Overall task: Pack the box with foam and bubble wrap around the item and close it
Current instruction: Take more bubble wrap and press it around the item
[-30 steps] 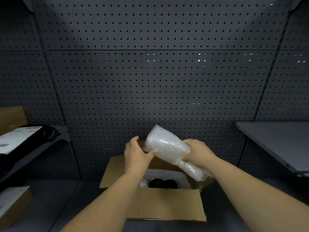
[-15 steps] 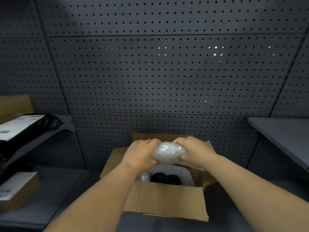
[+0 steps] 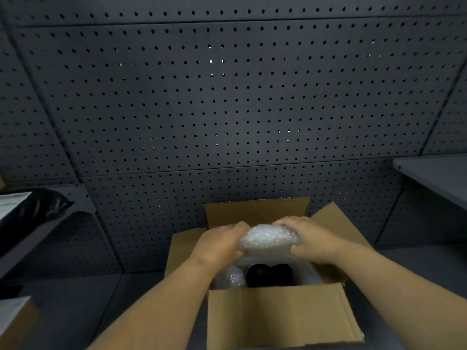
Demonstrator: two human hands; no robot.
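Observation:
An open cardboard box (image 3: 278, 314) stands in front of me with its flaps up. Inside it lies a black item (image 3: 269, 275) set in white foam, with a bit of bubble wrap (image 3: 231, 276) at its left. Just above the box opening, a bunched wad of bubble wrap (image 3: 267, 237) is held between both hands. My left hand (image 3: 219, 245) grips its left end and my right hand (image 3: 310, 238) grips its right end, fingers curled over the top.
A dark pegboard wall (image 3: 227, 109) rises right behind the box. A shelf at the left carries a black bag (image 3: 38, 208) and papers. A small cardboard box (image 3: 15, 319) sits low at the left. A grey shelf (image 3: 434, 175) juts in at the right.
The bubble wrap went from a long roll held up to a squeezed wad lowered over the box opening. Both hands closed in on it. The view moved closer to the box.

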